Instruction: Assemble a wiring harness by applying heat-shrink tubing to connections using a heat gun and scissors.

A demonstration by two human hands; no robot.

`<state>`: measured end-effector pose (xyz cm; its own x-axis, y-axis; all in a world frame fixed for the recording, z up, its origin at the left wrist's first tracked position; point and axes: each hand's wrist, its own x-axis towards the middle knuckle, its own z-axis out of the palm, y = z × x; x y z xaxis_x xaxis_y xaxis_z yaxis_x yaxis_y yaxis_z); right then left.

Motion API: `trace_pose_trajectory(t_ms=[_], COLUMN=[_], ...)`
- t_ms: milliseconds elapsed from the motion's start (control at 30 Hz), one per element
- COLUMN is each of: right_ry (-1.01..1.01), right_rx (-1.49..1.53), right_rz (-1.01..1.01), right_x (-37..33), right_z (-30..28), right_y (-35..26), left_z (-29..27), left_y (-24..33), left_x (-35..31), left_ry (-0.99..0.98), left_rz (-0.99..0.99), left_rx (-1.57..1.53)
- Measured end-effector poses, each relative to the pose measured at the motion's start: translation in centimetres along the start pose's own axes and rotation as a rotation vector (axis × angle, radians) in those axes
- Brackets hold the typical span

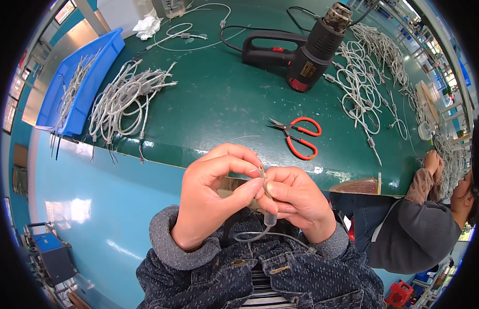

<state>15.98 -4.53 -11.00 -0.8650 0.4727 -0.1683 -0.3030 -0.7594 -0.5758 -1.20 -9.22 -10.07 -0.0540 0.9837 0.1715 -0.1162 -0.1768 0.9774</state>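
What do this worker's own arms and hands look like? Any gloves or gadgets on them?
No gloves: the left hand and right hand are bare. The forearms are in dark blue, pale-flecked jacket sleeves, with wide, speckled grey cuffs that look turned back. I see no gadgets on either wrist.

Shows grey cable [271,219] and black-and-white striped shirt [265,289] at six o'clock, blue tray [93,85] at ten, green tabletop [208,87], red scissor handles [305,119].
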Motion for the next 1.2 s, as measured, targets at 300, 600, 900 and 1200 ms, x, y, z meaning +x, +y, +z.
trace_pose_trajectory(t_ms=[300,600,900,1200], right_ry=[0.033,0.238,0.303,0.242], right_rx=[0.027,-0.287,-0.853,-1.245], right_rz=[-0.037,-0.104,-0.344,-0.633], right_x=[0.0,0.1,0.1,0.5], right_z=[0.3,0.9,0.9,-0.2], right_y=[0.0,0.3,0.5,0.7], left_z=[0.3,0.1,0.6,1.0], left_y=[0.5,-0.9,-1.1,-2.1], left_x=[-0.1,0.2,0.3,0.3], left_ry=[0.035,0.014,-0.041,-0.005], left_rz=[-0.029,0.047,-0.424,-0.359], left_rx=[0.016,0.110,-0.519,-0.466])
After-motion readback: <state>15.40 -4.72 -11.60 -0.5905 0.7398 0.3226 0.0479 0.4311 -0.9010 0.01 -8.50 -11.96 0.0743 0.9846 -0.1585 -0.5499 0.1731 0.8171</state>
